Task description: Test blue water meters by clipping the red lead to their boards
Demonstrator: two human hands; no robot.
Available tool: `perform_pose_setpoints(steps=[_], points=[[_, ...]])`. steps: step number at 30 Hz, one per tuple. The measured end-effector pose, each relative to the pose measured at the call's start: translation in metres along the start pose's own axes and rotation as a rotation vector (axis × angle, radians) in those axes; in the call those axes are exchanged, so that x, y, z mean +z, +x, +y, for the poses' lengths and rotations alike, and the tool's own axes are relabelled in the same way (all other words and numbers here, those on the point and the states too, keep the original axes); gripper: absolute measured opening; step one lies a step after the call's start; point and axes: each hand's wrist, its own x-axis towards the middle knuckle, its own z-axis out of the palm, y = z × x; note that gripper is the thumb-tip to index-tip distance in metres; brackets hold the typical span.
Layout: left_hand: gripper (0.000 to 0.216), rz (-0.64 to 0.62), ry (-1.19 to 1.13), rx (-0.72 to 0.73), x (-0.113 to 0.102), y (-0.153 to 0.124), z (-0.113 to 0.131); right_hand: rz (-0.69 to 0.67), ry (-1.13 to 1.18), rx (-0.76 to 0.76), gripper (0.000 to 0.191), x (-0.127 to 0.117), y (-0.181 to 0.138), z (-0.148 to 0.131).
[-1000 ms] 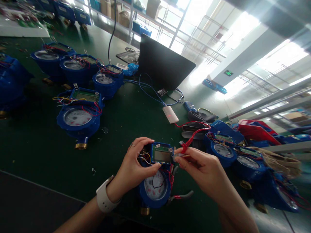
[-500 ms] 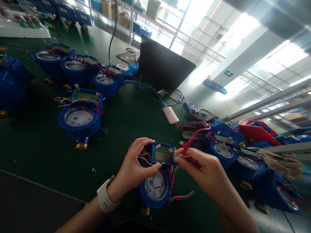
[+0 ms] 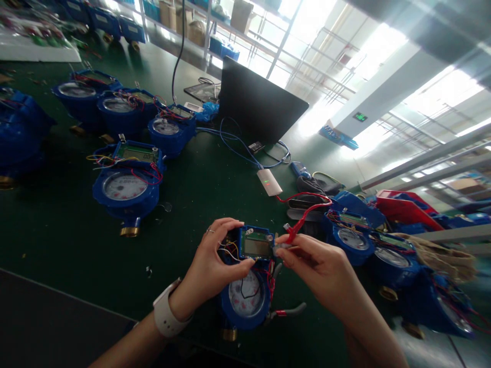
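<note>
Meter (image 3: 247, 306) is on the counter (image 3: 199, 204) at the near edge, in front of the person, dial (image 3: 245, 294) up. Long axis runs near-to-far, far end leaning a bit R: display (image 3: 256, 248) at far end, dial mid, brass stub (image 3: 229, 335) pointing back twd person & slightly L.

L hand (image 3: 215, 255) holds meter from the L, fingers spread approx. display height: thumb on near edge, fingertips at far edge. R hand (image 3: 318, 263) pinches a grey plug (image 3: 284, 246) btwn thumb & fingers, narrow grip, at display's R side; can't tell if fully in. Red cable (image 3: 312, 206) loops from there to white box (image 3: 269, 182), green light lit.

Pliers (image 3: 291, 310) just R of meter, one handle pointing R. 2nd meter (image 3: 126, 186) well apart, far L, brass end also twd person. Laptop (image 3: 261, 99) beyond box.
</note>
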Motion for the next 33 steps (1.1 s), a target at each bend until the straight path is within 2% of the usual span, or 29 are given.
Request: perform_pose_setpoints(steps=[33], points=[[0.049, 0.001, -0.008, 0.007, -0.0007, 0.0002, -0.0008, 0.047, -0.008, -0.036, 0.014, 0.0011, 0.0001, -0.0018]])
